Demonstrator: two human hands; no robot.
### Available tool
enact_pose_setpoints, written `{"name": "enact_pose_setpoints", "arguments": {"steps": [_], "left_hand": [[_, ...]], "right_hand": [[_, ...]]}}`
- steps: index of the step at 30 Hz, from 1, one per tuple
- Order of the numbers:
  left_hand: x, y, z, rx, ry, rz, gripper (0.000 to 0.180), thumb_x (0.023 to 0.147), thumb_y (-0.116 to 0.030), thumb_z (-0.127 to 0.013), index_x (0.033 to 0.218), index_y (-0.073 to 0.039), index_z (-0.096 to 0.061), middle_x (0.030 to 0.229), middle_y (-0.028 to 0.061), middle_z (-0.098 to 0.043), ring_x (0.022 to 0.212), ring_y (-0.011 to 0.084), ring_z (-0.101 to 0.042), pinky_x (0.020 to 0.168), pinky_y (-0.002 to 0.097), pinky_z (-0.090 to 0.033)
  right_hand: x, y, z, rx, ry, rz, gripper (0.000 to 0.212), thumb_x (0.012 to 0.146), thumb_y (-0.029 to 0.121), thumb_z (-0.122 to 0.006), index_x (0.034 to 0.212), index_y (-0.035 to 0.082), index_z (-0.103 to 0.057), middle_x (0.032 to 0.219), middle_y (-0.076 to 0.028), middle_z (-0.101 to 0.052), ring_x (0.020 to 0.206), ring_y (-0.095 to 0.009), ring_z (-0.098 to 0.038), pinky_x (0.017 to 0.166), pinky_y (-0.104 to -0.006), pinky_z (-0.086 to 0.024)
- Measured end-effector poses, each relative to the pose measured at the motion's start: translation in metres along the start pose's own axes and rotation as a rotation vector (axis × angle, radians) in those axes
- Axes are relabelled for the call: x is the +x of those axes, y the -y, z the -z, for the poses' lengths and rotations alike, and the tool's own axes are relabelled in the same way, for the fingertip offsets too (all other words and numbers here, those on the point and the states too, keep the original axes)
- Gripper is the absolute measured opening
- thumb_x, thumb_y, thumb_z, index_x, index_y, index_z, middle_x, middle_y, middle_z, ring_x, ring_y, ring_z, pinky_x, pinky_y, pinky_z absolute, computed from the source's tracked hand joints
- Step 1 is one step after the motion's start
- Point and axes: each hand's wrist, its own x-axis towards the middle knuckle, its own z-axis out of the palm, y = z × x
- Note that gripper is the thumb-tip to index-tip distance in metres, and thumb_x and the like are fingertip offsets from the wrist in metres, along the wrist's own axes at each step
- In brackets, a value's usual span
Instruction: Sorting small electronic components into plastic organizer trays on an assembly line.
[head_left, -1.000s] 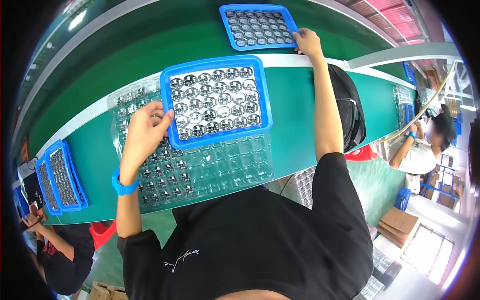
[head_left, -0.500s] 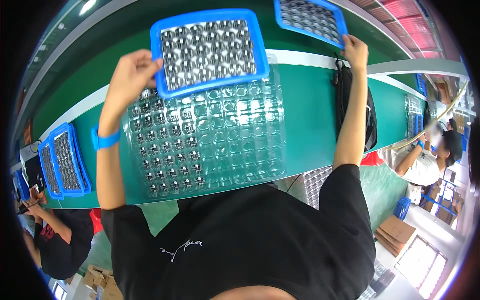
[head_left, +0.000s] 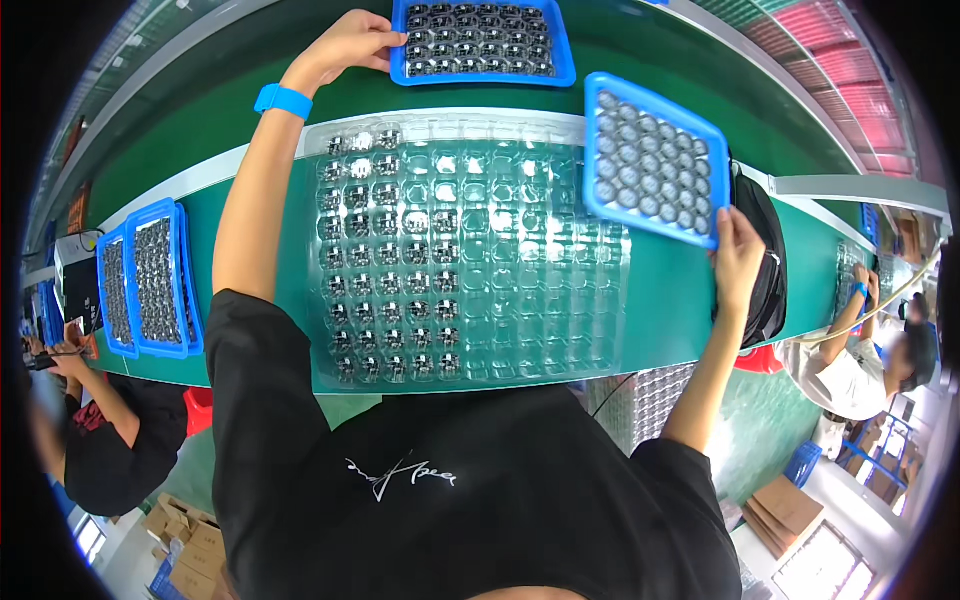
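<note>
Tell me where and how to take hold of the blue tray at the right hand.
Pinch the blue tray by its rim near the lower right corner, coming from the person's right, where the right hand holds it. Round parts fill the inside, leaving the rim as the clear grip. The tray slants with that corner nearest the person, so it is probably easiest to reach.

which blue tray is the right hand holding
The slanted tray of pale round pieces, gripped near its lower corner by the right hand. The left hand holds the tray of darker pieces; far-left blue trays rest on the table.
</note>
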Motion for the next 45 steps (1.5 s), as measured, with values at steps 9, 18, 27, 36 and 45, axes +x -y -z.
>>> {"name": "enact_pose_setpoints", "arguments": {"steps": [9,18,27,36,45], "left_hand": [[-0.009,0.021,-0.007,0.083,-0.204,-0.04,0.043,0.102,-0.034,-0.067,0.119,0.005,-0.07,0.107,0.0113,-0.074,0.091,0.0181,-0.073,0.087,0.0323,-0.059],[-0.195,-0.037,-0.1,0.266,-0.397,-0.477,0.018,0.1,-0.019,-0.069,0.112,-0.005,-0.073,0.098,0.0021,-0.07,0.08,0.0101,-0.059,0.071,0.0259,-0.049],[-0.239,-0.032,-0.146,0.555,-0.284,-0.592,0.016,0.091,-0.011,-0.071,0.104,-0.003,-0.064,0.102,0.0142,-0.059,0.097,0.036,-0.065,0.081,0.045,-0.054],[-0.234,-0.041,-0.142,0.503,-0.322,-0.538,0.012,0.094,-0.014,-0.071,0.097,-0.003,-0.067,0.097,0.0123,-0.06,0.083,0.0318,-0.065,0.071,0.0413,-0.052],[-0.187,-0.087,-0.124,0.219,-0.345,-0.702,0.018,0.098,-0.016,-0.07,0.102,0.001,-0.068,0.108,0.0109,-0.068,0.098,0.0235,-0.068,0.086,0.0338,-0.054]], "right_hand": [[-0.054,0.036,-0.06,-0.02,0.022,0.011,0.042,0.105,0.027,-0.067,0.128,-0.008,-0.066,0.07,0.002,-0.063,0.053,-0.003,-0.05,0.046,-0.0216,-0.036],[-0.056,0.041,-0.065,-0.151,-0.022,0.143,0.039,0.103,0.025,-0.069,0.123,-0.008,-0.068,0.083,-0.008,-0.073,0.059,-0.007,-0.058,0.05,-0.0261,-0.046],[-0.093,0.155,-0.14,-0.253,0.184,1.072,0.021,0.085,0.02,-0.08,0.103,0.009,-0.077,0.101,-0.011,-0.061,0.1,-0.031,-0.058,0.089,-0.0423,-0.047],[-0.076,0.153,-0.222,-0.6,0.273,1.131,0.012,0.077,0.018,-0.08,0.086,0.011,-0.078,0.099,-0.013,-0.059,0.105,-0.034,-0.055,0.093,-0.0434,-0.049],[0.017,0.143,-0.13,-0.214,0.248,1.037,0.014,0.088,0.02,-0.078,0.093,0.007,-0.078,0.111,-0.008,-0.069,0.112,-0.029,-0.063,0.098,-0.0409,-0.05]]}}
